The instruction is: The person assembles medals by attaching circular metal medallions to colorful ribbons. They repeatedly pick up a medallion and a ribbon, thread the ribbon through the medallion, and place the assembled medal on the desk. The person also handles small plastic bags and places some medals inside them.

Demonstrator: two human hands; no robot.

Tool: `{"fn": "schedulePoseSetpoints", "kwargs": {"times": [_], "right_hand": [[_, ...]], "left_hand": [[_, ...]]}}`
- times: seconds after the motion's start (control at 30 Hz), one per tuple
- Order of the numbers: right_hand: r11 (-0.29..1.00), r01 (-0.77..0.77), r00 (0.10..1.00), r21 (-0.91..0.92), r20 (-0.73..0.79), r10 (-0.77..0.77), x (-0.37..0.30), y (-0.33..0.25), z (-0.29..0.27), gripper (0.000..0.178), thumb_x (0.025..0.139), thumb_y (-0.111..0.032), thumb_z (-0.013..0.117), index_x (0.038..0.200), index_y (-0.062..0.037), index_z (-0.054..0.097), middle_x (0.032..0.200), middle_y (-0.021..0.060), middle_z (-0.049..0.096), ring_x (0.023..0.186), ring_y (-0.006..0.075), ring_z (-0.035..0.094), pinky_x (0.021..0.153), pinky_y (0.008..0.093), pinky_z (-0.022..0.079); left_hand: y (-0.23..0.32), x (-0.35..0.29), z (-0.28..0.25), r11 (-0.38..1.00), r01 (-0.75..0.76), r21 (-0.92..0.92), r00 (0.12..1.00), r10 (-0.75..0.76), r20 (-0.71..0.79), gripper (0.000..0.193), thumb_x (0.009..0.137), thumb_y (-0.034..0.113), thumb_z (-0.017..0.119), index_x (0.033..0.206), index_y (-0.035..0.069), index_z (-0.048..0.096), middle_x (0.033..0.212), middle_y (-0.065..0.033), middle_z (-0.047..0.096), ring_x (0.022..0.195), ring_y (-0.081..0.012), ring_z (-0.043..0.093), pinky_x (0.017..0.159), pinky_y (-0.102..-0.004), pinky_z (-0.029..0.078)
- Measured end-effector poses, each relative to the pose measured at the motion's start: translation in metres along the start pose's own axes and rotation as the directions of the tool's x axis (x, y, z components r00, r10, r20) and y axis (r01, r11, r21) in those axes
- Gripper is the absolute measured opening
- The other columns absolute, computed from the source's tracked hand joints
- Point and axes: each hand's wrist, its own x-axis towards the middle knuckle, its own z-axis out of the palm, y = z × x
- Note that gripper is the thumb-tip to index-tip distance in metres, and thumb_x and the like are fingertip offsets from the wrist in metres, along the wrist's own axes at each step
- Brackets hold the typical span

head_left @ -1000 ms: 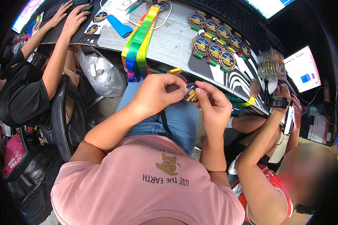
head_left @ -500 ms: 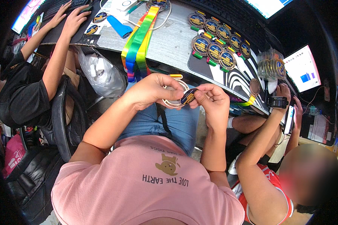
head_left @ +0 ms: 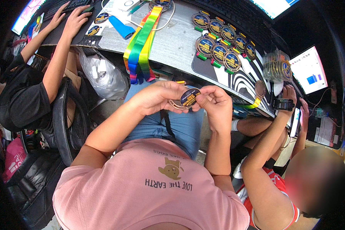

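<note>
Above my lap, my left hand [head_left: 157, 96] pinches a bronze-coloured medal [head_left: 175, 104] by its left side; a bit of orange ribbon shows at its top. My right hand [head_left: 217, 105] grips the right edge of a round dark sticker [head_left: 189, 97] with yellow print between thumb and fingertips. The sticker lies over most of the medal's face, tilted a little. Whether it touches the medal all over, I cannot tell. Most of the medal is hidden by the sticker and my left fingers.
Finished-looking medals [head_left: 219, 53] lie in rows on the desk [head_left: 176, 46]. Rainbow ribbons [head_left: 143, 46] hang over its edge near a blue strap-like piece [head_left: 121, 27]. Loose round stickers [head_left: 93, 30] lie left. A plastic bag [head_left: 103, 78] hangs below. Co-workers sit on both sides.
The sticker has moved left and turned flatter, from the medal's right edge to over its face. My right hand has shifted slightly left with it.
</note>
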Motion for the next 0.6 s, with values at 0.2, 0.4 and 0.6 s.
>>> {"fn": "schedulePoseSetpoints", "kwargs": {"times": [0.2,0.4,0.6], "right_hand": [[0.997,0.015,0.999,0.077,-0.042,-0.011,0.001,-0.006,0.013,0.018,0.084,0.006,0.065,0.101,0.0040,0.060,0.085,0.0099,0.066,0.068,0.0147,0.066,0.063,0.0257,0.057],[0.953,-0.011,0.996,0.302,-0.083,0.038,0.007,0.011,0.004,0.009,0.088,0.002,0.063,0.096,0.0014,0.058,0.086,0.0123,0.067,0.071,0.0174,0.068,0.064,0.0287,0.059],[0.962,0.108,0.988,0.253,-0.137,-0.075,0.007,0.006,0.009,0.015,0.084,0.002,0.068,0.096,-0.0008,0.058,0.087,0.0107,0.063,0.069,0.0175,0.066,0.062,0.0283,0.058]], "left_hand": [[-0.008,0.007,0.001,0.973,-0.008,0.231,0.991,0.038,-0.127,0.032,0.090,0.019,0.063,0.116,-0.001,0.061,0.098,-0.0115,0.069,0.086,-0.0197,0.069,0.076,-0.0289,0.057],[-0.017,0.015,0.008,0.730,-0.353,0.585,0.839,0.523,-0.147,0.032,0.095,0.023,0.060,0.115,-0.002,0.062,0.102,-0.0033,0.066,0.090,-0.0078,0.060,0.079,-0.0237,0.048],[-0.016,0.010,0.021,0.702,-0.361,0.614,0.769,0.596,-0.230,0.022,0.091,0.020,0.066,0.100,0.001,0.068,0.092,-0.0014,0.067,0.080,-0.0057,0.060,0.072,-0.0216,0.049]]}}
